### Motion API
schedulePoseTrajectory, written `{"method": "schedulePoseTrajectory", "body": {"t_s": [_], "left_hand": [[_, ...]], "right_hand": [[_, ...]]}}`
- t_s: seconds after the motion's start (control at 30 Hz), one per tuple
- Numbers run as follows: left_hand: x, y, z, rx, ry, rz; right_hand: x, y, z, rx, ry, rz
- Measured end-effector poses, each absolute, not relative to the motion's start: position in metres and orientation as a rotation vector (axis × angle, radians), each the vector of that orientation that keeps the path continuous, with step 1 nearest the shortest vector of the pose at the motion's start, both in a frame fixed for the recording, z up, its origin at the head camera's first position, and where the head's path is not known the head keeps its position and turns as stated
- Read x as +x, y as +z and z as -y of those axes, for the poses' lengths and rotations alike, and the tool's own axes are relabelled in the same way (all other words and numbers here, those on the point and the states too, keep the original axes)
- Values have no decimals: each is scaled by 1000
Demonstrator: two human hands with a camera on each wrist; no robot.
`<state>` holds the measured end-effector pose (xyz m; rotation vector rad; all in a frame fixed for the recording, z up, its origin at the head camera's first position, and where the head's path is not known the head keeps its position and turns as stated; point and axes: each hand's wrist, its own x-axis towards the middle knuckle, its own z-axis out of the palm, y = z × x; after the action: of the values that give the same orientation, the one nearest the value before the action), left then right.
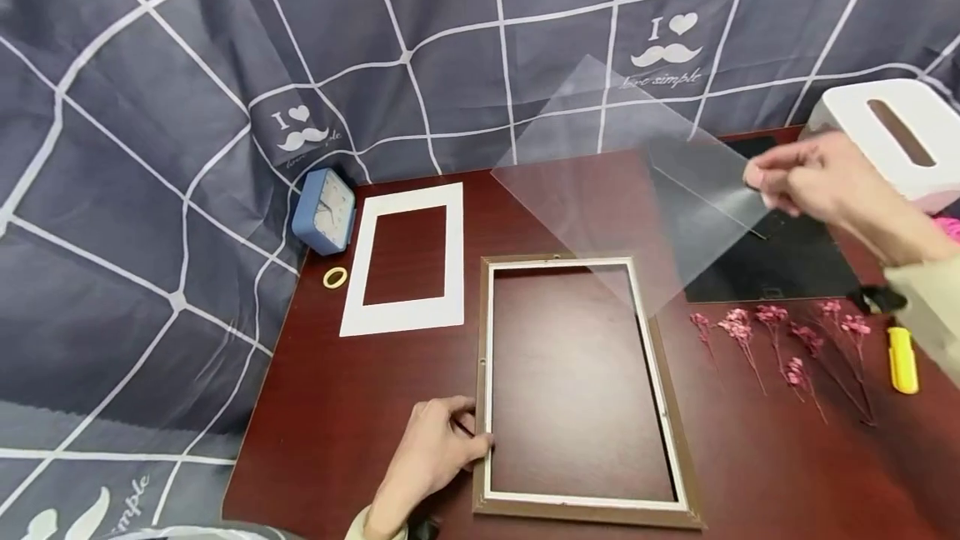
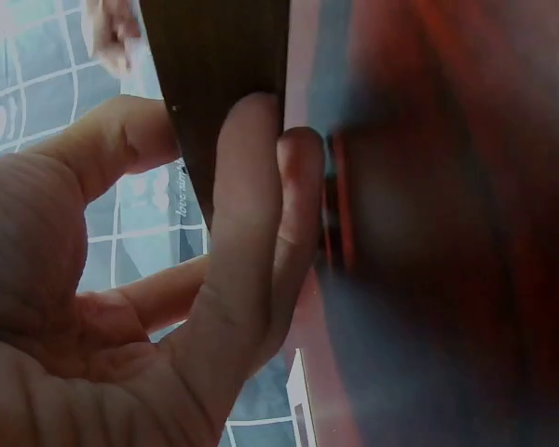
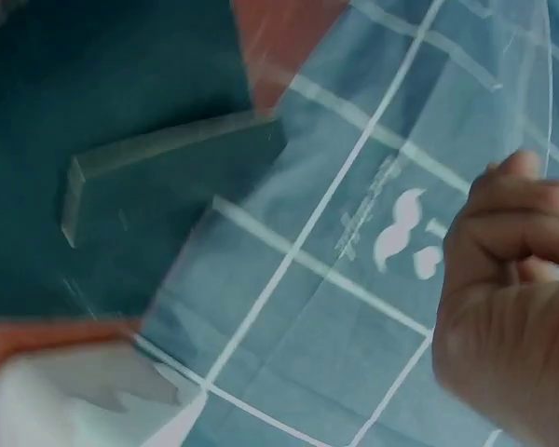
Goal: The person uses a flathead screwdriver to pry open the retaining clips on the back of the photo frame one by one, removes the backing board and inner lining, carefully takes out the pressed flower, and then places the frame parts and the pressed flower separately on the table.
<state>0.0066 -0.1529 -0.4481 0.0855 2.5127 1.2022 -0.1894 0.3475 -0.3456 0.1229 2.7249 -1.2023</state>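
The right hand is raised above the far right part of the counter and pinches one corner of a clear sheet between thumb and fingers. The sheet hangs in the air, tilted, with its lower edge over the top right corner of the picture frame — it does not seem to touch the frame. In the right wrist view the fingers are curled at the edge of the sheet, and the checked cloth with the moustache print shows through it.

The left hand rests on the counter at the lower left corner of the frame, with its fingers curled around the left rail of the frame. In the left wrist view the fingers lie against the dark edge of the frame. The frame lies flat in the middle of the counter, brown with a pale inner border, and the dark wood of the counter shows through its opening.

To the left of the frame lies a white mat board, and near it a small yellow ring and a blue clock that leans at the cloth. To the right lies a black backing board, partly under the sheet, then some pink dried flowers and a yellow marker. A white tissue box stands at the far right corner.
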Motion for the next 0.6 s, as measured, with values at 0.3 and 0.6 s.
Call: {"method": "schedulePoseTrajectory", "body": {"t_s": [0.3,0.6], "left_hand": [[22,-464,157,128,1054,-2721],[34,-498,178,130,905,-2759]], "right_hand": [[-319,-355,-324,-210,-1059,-2666],[-389,-379,-288,-436,-859,-2531]]}}
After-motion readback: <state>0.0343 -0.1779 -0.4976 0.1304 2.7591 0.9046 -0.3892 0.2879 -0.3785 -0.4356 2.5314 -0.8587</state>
